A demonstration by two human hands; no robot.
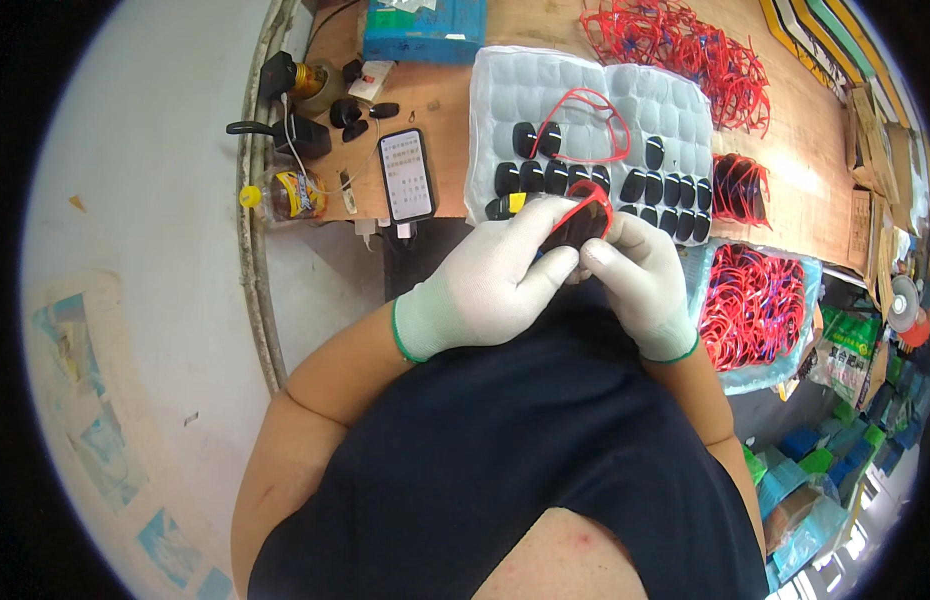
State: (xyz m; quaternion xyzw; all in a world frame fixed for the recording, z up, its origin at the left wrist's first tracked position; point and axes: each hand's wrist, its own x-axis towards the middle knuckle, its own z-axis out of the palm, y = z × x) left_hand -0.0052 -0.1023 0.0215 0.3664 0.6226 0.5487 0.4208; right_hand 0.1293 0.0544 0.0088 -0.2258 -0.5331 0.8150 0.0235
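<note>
Between my two gloved hands is a red glasses frame (pixel 591 190), close to my chest, with a dark lens (pixel 577 230) at its opening. My left hand (pixel 490 275), in a white glove with a green cuff, pinches it from the left. On the other side, my right hand (pixel 642 275) grips it with thumb and fingers; whether the lens is fully seated cannot be made out. Just beyond lies a white dimpled tray (pixel 490 95) with rows of dark lenses (pixel 555 178). Another red frame (pixel 625 135) rests on that tray.
Tangled red frames (pixel 700 60) heap at the back right, with a smaller bundle (pixel 740 190) nearer. A blue-lined bin (pixel 810 290) holds more frames. Left of the tray are a lit phone (pixel 407 175), a yellow-capped bottle (pixel 295 195) and a blue box (pixel 425 40).
</note>
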